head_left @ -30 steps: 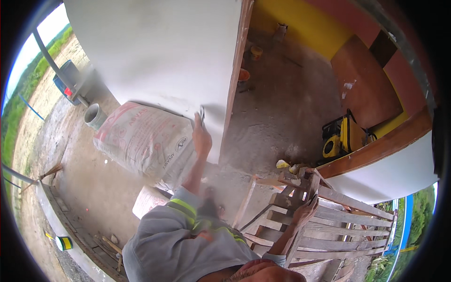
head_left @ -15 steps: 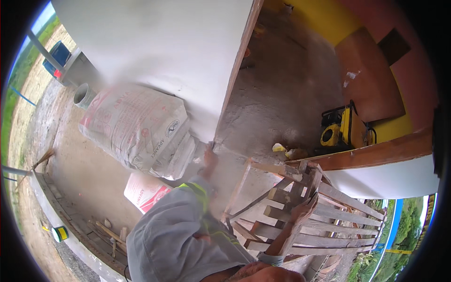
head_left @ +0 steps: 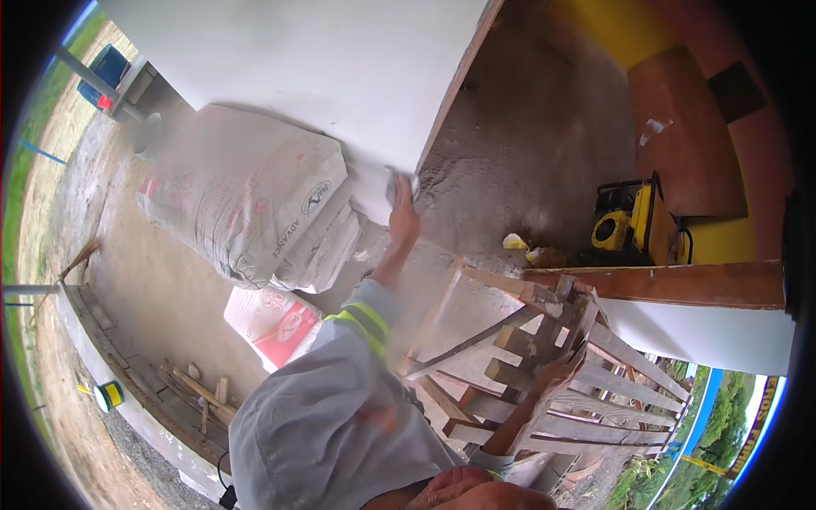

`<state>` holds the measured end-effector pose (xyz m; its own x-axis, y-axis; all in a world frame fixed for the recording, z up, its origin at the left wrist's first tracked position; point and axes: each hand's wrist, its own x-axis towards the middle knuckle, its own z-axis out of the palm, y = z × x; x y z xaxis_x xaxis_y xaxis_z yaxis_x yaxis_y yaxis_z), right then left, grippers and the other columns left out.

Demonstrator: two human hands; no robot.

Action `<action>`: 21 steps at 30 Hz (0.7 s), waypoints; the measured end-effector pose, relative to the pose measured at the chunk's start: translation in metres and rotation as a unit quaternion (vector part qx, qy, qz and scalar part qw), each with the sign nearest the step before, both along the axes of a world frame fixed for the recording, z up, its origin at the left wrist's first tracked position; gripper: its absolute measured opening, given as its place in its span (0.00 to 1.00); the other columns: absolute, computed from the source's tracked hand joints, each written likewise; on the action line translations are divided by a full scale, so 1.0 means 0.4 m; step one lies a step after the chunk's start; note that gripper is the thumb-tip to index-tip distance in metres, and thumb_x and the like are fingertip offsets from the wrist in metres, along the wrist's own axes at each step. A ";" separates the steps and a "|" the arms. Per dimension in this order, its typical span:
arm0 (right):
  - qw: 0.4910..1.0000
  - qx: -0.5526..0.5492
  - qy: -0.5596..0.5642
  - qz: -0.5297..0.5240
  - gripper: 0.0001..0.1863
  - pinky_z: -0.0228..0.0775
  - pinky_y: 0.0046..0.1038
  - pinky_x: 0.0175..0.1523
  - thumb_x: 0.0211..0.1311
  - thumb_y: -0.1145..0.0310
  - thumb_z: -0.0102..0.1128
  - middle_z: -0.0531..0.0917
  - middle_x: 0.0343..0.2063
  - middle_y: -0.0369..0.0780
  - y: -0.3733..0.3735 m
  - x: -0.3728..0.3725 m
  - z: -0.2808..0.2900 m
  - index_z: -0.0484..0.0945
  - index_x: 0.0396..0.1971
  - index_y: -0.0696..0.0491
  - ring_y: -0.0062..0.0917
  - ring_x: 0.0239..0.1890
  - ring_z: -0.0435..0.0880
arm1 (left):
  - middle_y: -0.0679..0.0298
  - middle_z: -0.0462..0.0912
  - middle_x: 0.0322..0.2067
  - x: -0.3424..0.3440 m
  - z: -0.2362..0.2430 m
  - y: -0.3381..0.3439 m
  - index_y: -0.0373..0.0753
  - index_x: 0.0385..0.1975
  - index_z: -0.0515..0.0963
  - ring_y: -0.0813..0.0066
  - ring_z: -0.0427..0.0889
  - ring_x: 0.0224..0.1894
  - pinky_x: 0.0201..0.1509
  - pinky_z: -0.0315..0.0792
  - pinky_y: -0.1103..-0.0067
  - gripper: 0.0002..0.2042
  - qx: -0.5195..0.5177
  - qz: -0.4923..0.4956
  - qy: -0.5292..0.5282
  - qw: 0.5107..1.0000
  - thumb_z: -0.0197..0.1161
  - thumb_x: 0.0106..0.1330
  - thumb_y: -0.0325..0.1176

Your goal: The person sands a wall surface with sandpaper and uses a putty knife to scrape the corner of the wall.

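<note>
My left hand point(head_left: 404, 223) reaches forward, closed around a small flat grey tool point(head_left: 399, 180) whose exact kind is blurred. The tool is at the lower edge of a white wall point(head_left: 289, 59), close to its corner. My left sleeve is grey with a bright yellow-green band. My right hand point(head_left: 554, 372) is closed on the upper part of a wooden slatted frame point(head_left: 595, 404) at the lower right. Its fingers are partly hidden by the boards.
Stacked bags point(head_left: 255, 195) under clouded plastic stand left of my left hand, with a white and red bag point(head_left: 276, 327) nearer me. A yellow and black machine point(head_left: 629, 223) stands beyond a brown-edged low wall point(head_left: 663, 286). At left are a curb point(head_left: 149, 421) and loose wood point(head_left: 200, 395).
My left hand has moved up along the wall's edge with the grey tool, and the arm is stretched further. My right hand stays on the frame. The whole view has shifted slightly.
</note>
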<state>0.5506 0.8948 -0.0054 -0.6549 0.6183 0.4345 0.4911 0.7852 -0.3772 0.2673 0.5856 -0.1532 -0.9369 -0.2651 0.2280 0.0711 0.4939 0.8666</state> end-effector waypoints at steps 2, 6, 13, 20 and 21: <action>0.999 -0.008 -0.005 0.037 0.22 0.61 0.43 0.63 0.70 0.69 0.40 0.70 0.58 0.53 -0.008 -0.016 -0.032 0.65 0.61 0.60 0.48 0.61 0.68 | 0.53 0.66 0.63 0.132 -0.223 -0.142 0.40 0.70 0.51 0.53 0.72 0.59 0.59 0.68 0.67 0.35 0.028 0.028 -0.386 0.922 0.47 0.59 0.18; 1.000 0.015 -0.010 -0.020 0.22 0.61 0.43 0.63 0.71 0.67 0.39 0.70 0.58 0.53 0.034 0.032 -0.018 0.65 0.61 0.60 0.48 0.61 0.68 | 0.45 0.66 0.62 0.108 0.087 -0.069 0.35 0.69 0.51 0.51 0.72 0.59 0.61 0.66 0.67 0.33 0.095 0.061 -0.237 0.965 0.41 0.58 0.14; 0.999 0.000 -0.040 0.020 0.22 0.62 0.43 0.63 0.71 0.69 0.39 0.70 0.58 0.53 -0.007 -0.022 -0.025 0.65 0.62 0.60 0.48 0.61 0.68 | 0.39 0.45 0.69 -0.086 0.359 -0.034 0.29 0.69 0.47 0.45 0.42 0.72 0.74 0.44 0.65 0.38 -0.006 0.092 0.237 0.967 0.41 0.51 0.08; 1.000 0.001 -0.027 0.011 0.22 0.62 0.42 0.63 0.69 0.71 0.41 0.70 0.57 0.54 0.010 -0.015 -0.037 0.66 0.61 0.60 0.49 0.59 0.69 | 0.32 0.45 0.67 -0.078 0.262 0.034 0.26 0.68 0.47 0.38 0.42 0.71 0.74 0.43 0.59 0.39 0.037 0.062 0.196 0.978 0.40 0.48 0.09; 1.000 -0.005 -0.021 -0.007 0.22 0.62 0.42 0.63 0.69 0.70 0.41 0.70 0.57 0.54 0.018 -0.001 -0.026 0.66 0.61 0.60 0.49 0.59 0.69 | 0.32 0.45 0.67 -0.086 0.373 0.066 0.26 0.68 0.47 0.38 0.42 0.71 0.74 0.43 0.59 0.39 0.044 0.048 0.248 0.967 0.40 0.48 0.09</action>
<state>0.5501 0.9021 -0.0156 -0.6639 0.6309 0.4014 0.5166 0.7751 -0.3638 0.2330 0.6121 -0.0040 -0.6884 -0.3836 0.6156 0.4465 0.4448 0.7764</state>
